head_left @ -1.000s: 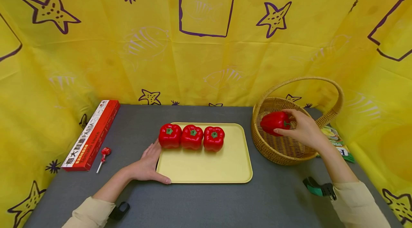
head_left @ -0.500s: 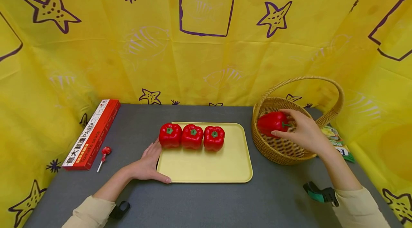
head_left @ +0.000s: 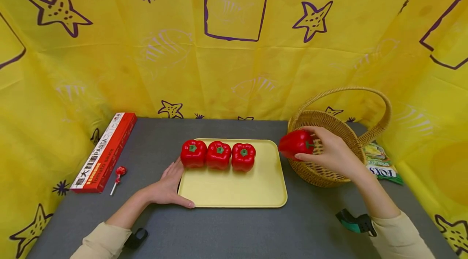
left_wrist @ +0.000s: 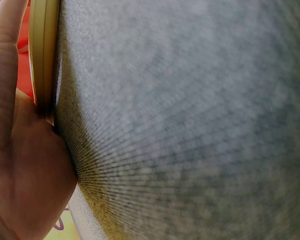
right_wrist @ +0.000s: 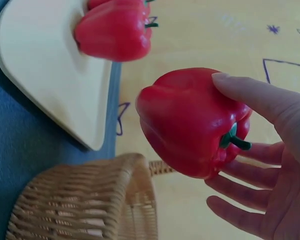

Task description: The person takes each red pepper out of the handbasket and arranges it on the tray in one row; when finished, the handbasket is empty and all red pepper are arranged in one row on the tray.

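My right hand [head_left: 330, 153] holds a red bell pepper [head_left: 295, 144] on its side over the left rim of the wicker basket [head_left: 310, 175]. Up close in the right wrist view, thumb and fingers grip that pepper [right_wrist: 190, 122] near its green stem. Three more red bell peppers stand stem up in a row along the back of a pale yellow tray [head_left: 234, 190]: a left one [head_left: 193, 154], a middle one [head_left: 218, 156] and a right one [head_left: 243, 158]. My left hand [head_left: 168, 188] rests against the tray's left edge, thumb at the front corner and fingers spread straight.
At the left lie a red-and-white pasta box [head_left: 104, 153] and a lollipop [head_left: 118, 178]. Behind the basket's right side is a green snack packet [head_left: 382, 165]. The basket's tall handle [head_left: 385, 108] arches above it. Yellow patterned cloth [head_left: 234, 72] walls in the grey table [head_left: 234, 230].
My right hand has carried the bell pepper leftward from inside the basket to above its left rim, near the tray. The left hand and the tray stay put.
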